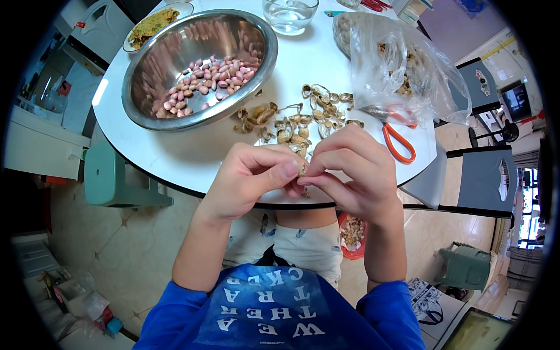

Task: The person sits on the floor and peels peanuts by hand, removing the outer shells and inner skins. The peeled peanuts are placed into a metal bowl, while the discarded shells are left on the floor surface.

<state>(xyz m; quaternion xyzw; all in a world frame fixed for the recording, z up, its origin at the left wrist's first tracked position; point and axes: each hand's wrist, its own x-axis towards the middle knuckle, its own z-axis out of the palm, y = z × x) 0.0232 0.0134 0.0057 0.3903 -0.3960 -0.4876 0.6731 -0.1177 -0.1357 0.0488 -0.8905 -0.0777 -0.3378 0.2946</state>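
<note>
My left hand (262, 173) and my right hand (354, 170) meet over the near edge of the white table. A small peanut pod (302, 168) is pinched between their thumbs and fingers, mostly covered by them. Just beyond my fingers lie several cracked peanut shells (323, 107), spread on the tabletop. A stainless steel bowl (267, 43) stands past my left hand, with shelled pink peanuts (214, 78) across its bottom. Further off on the right is a clear plastic bag (420, 74) with unshelled peanuts (404, 81) inside.
Scissors with orange handles (399, 144) lie partly beneath the bag. A glass bowl of clear liquid (291, 15) and a plate of food (153, 26) sit at the back. Below the table's edge (262, 205), a red bin (353, 238) holds shells. A green stool (118, 175) stands left, chairs (481, 181) right.
</note>
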